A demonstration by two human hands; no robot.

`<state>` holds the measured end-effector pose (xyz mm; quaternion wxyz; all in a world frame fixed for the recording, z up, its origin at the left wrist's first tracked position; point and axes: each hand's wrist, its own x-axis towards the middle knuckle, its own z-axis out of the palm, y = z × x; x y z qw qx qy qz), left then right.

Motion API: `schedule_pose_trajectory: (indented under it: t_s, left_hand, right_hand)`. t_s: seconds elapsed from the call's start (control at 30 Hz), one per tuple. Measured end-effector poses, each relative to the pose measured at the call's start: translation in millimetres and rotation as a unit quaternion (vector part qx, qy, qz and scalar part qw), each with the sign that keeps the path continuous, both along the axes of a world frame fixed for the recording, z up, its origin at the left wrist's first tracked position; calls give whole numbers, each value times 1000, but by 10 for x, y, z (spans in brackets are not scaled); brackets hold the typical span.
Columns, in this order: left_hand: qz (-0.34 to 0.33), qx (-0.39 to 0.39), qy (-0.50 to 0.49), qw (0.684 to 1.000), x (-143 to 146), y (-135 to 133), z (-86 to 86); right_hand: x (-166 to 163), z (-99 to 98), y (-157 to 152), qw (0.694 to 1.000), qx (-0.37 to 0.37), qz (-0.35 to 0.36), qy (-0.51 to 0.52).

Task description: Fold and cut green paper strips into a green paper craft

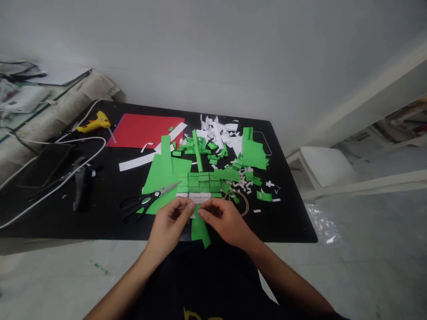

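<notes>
My left hand [171,221] and my right hand [223,219] meet at the near edge of the black table [100,213]. Both pinch the top end of a green paper strip [200,231] that hangs down toward me. Just beyond my fingertips lies a block of small green and white folded paper pieces [199,183] set in rows. Black-handled scissors [145,202] lie on a green sheet [160,178] left of my left hand.
Green and white paper scraps [227,151] litter the table's middle. A red sheet [147,130], a yellow glue gun [95,122] and white cables [50,186] lie to the left. A ring [240,201] sits by my right hand. A white chair [323,166] stands to the right.
</notes>
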<state>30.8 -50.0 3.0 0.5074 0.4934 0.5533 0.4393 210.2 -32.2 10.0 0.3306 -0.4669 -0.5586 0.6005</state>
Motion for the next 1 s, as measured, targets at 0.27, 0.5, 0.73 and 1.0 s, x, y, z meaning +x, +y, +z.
schedule_pose_trajectory:
  t_s: [0.27,0.5,0.73,1.0]
  left_hand:
    - [-38,3,30,999,-6,51,-43]
    - [-19,8,37,999,28,101,-139]
    - [-29,88,235,967,-125,291,-211]
    - [-33,153,344,926,-228,406,-167]
  right_hand:
    - [38,-11,-46,999,23,20,-39]
    - [64,-45,-30,994,65,10,-89]
    - [563,-62,123,938,171,-13,-302]
    - [852,-125,181,878,169,108,-435]
